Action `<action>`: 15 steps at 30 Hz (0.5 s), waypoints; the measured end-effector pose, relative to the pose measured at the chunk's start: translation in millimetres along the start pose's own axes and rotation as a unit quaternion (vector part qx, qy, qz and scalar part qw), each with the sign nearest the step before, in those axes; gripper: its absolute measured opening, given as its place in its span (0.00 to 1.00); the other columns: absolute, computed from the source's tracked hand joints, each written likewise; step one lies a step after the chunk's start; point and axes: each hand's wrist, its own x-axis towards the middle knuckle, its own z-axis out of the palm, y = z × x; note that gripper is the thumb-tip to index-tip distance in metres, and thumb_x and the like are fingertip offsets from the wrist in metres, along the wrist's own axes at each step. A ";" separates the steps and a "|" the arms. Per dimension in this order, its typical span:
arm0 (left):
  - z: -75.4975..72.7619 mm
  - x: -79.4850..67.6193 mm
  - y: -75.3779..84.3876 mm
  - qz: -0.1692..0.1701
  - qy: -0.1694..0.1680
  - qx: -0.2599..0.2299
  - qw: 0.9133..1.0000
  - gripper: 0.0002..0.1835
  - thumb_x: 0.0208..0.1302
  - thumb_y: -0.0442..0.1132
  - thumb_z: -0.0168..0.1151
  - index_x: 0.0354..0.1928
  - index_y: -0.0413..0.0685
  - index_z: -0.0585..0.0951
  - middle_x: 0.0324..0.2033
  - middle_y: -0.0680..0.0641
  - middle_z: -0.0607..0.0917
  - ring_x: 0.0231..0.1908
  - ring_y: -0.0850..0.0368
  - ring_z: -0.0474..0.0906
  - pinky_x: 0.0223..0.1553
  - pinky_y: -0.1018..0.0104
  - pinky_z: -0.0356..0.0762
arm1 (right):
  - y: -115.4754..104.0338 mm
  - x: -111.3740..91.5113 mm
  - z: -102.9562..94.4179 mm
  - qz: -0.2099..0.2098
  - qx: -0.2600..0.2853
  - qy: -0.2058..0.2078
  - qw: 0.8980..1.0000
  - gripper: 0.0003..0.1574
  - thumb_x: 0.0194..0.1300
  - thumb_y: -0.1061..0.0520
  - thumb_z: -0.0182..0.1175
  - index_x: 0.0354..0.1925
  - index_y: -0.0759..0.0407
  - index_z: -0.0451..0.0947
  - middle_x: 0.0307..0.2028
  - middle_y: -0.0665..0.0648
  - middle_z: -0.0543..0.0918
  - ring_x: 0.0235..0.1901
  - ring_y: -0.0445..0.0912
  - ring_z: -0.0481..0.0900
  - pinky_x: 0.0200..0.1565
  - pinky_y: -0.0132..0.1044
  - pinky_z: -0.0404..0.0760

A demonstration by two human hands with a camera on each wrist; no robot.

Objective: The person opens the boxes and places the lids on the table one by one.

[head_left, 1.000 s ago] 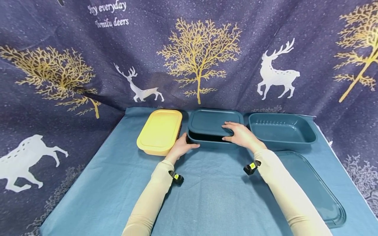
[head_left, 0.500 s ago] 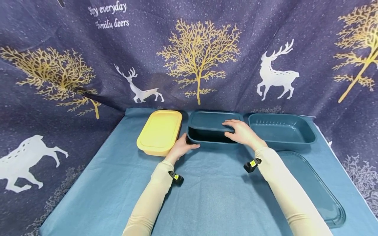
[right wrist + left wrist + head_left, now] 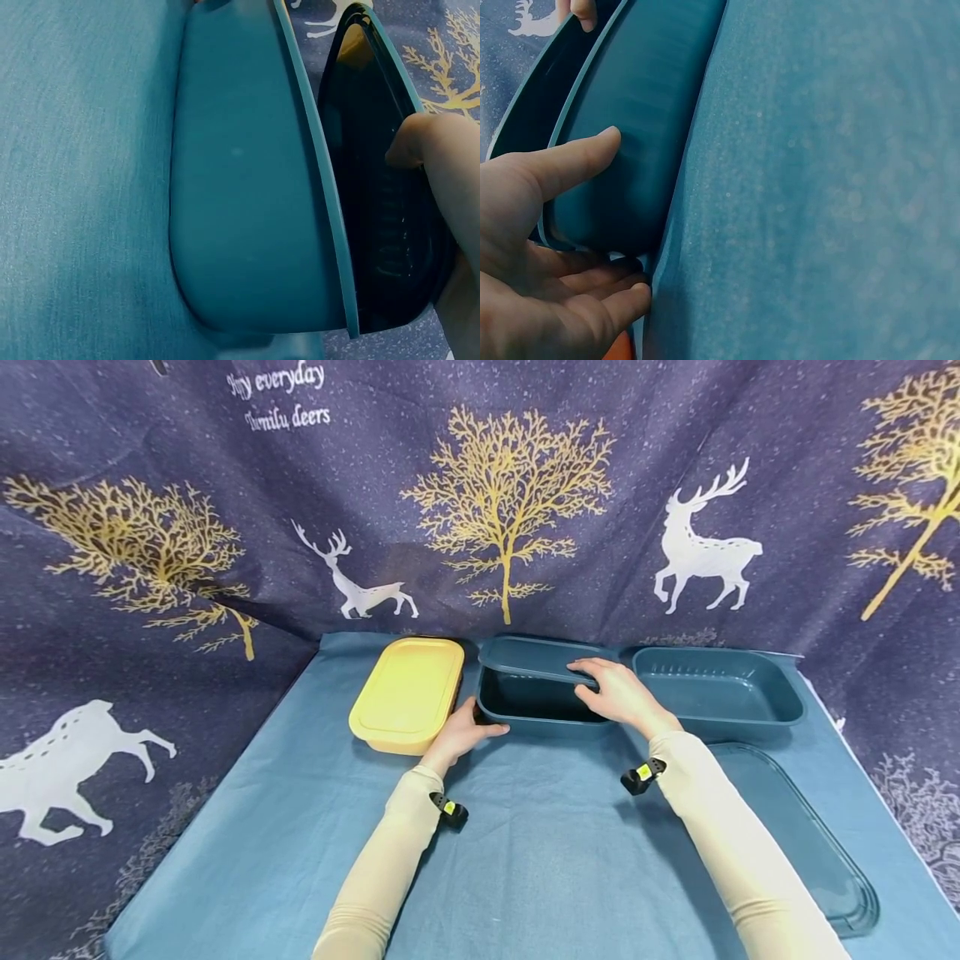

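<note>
In the middle of the table stands a dark teal food storage box (image 3: 551, 727), its inside dark. My left hand (image 3: 459, 732) grips its left front corner; in the left wrist view the thumb (image 3: 581, 161) lies along the front wall and the other fingers reach round the end. The matching teal lid (image 3: 528, 656) tilts up over the box's back, with its front edge raised. My right hand (image 3: 618, 693) pinches that edge near the right end, thumb under and fingers on top. The lid's underside (image 3: 367, 172) shows in the right wrist view.
A yellow lidded box (image 3: 408, 693) stands close left of my left hand. On the right is a larger teal box without a lid (image 3: 720, 689). A flat teal lid (image 3: 795, 843) lies in front of it, partly under my right arm. A printed curtain (image 3: 525, 510) hangs behind.
My right hand has raised the lid's front edge and tipped it backwards, so the opening shows wider. The left hand has kept its place on the box.
</note>
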 end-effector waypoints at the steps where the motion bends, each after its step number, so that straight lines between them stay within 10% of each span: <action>1: 0.0 -0.2 0.2 0.001 0.000 -0.001 1.000 0.47 0.58 0.51 0.76 0.74 0.43 0.63 0.68 0.41 0.72 0.67 0.46 0.68 0.65 0.48 0.69 | -0.3 -0.2 -0.1 0.000 -0.001 0.000 1.000 0.27 0.73 0.54 0.57 0.68 0.57 0.74 0.66 0.65 0.74 0.55 0.60 0.79 0.56 0.58 0.75; 7: -0.2 -1.1 0.4 0.002 0.000 0.001 1.000 0.48 0.59 0.50 0.75 0.75 0.42 0.61 0.70 0.40 0.70 0.69 0.45 0.66 0.66 0.47 0.68 | -1.0 -1.5 -1.5 -0.001 -0.009 0.007 1.000 0.27 0.69 0.62 0.59 0.65 0.56 0.77 0.64 0.64 0.76 0.27 0.49 0.73 0.40 0.48 0.72; 15: 0.1 -0.7 0.0 0.001 0.005 0.016 1.000 0.52 0.59 0.54 0.75 0.77 0.41 0.58 0.71 0.39 0.68 0.70 0.44 0.64 0.66 0.46 0.68 | -0.8 -1.2 -1.3 -0.010 -0.014 0.015 1.000 0.25 0.68 0.64 0.59 0.63 0.57 0.78 0.61 0.63 0.78 0.23 0.46 0.69 0.36 0.45 0.71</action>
